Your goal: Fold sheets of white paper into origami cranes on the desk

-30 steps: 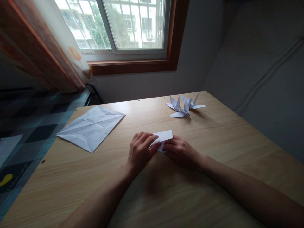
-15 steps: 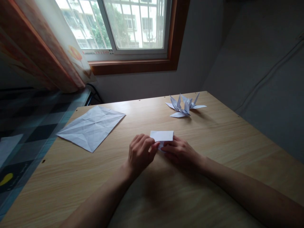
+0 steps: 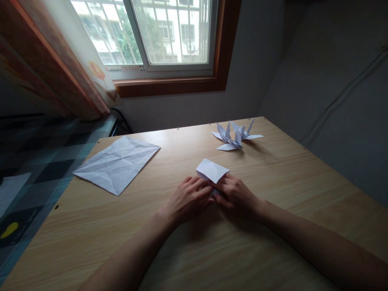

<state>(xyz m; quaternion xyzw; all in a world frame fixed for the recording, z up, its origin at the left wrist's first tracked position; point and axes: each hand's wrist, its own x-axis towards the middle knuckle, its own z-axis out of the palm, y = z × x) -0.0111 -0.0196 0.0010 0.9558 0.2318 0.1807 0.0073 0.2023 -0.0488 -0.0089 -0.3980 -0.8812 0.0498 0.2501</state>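
A small folded white paper (image 3: 212, 169) lies on the wooden table (image 3: 273, 182), a flap of it raised toward the window. My left hand (image 3: 189, 198) and my right hand (image 3: 235, 194) meet at its near edge, fingers curled and pinching the paper from both sides. The part of the paper under my fingers is hidden.
A creased, unfolded white sheet (image 3: 117, 161) lies flat at the table's back left. Finished paper cranes (image 3: 235, 135) stand at the back right. A window (image 3: 169, 32) with a curtain (image 3: 60, 60) is behind; a checked cloth (image 3: 36, 161) lies left of the table.
The paper has turned from a flat rectangle to a diamond-like flap pointing away. Both hands have drawn closer together at its near edge.
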